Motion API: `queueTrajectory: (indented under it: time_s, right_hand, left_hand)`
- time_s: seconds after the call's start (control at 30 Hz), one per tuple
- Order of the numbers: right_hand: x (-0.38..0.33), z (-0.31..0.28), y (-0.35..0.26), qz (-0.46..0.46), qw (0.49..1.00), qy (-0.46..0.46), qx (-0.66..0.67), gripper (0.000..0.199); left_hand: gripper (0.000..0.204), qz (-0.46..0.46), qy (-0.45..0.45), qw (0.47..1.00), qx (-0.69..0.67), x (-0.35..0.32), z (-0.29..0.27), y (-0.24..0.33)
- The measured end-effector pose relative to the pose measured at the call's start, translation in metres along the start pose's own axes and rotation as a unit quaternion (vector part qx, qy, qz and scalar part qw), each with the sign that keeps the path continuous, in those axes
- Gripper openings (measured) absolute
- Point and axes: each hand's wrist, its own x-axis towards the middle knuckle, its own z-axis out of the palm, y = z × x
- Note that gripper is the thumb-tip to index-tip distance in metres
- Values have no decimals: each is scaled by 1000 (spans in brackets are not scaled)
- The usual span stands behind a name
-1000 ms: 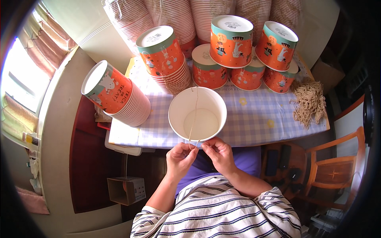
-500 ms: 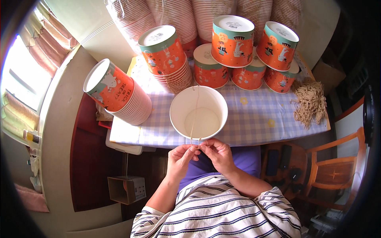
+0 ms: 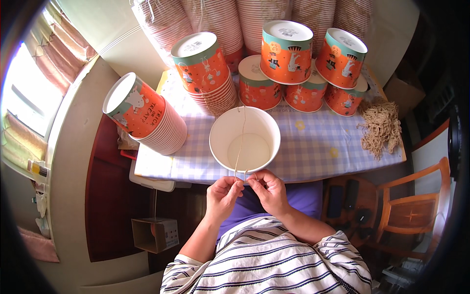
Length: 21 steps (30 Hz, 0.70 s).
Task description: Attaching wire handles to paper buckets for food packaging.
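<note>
A white-lined paper bucket (image 3: 220, 142) stands at the table's near edge with its mouth facing me. A thin beige cord (image 3: 242, 131) is fixed at its far rim, crosses the opening and comes over the near rim. My left hand (image 3: 223, 196) pinches the cord between thumb and forefinger, just below that rim. Close beside it, my right hand (image 3: 268, 192) also pinches the cord, fingertips nearly touching the left ones. A small loop of cord shows between them; whether it is knotted is too small to tell.
Upside-down stacks of orange and teal buckets (image 3: 147, 110) stand left and behind. More orange buckets (image 3: 286, 56) are piled at the back right. A heap of beige cords (image 3: 382, 125) lies on the checked tablecloth (image 3: 313, 157). A wooden chair (image 3: 411, 213) stands to the right.
Both hands stay in nearly the same place, pinching the cord with only a slight shift of the fingers. The bucket has not visibly moved.
</note>
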Motion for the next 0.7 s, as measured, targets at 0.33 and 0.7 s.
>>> queueTrajectory:
  time_s: [0.33,0.7]
  right_hand:
    - [-3,5,-5,-34,997,27,-66,8]
    - [-3,-8,-12,-91,987,28,-129,23]
  left_hand:
    - [15,-8,-30,999,-43,-1,-1,-2]
    - [10,50,-7,997,-62,-4,-5,2]
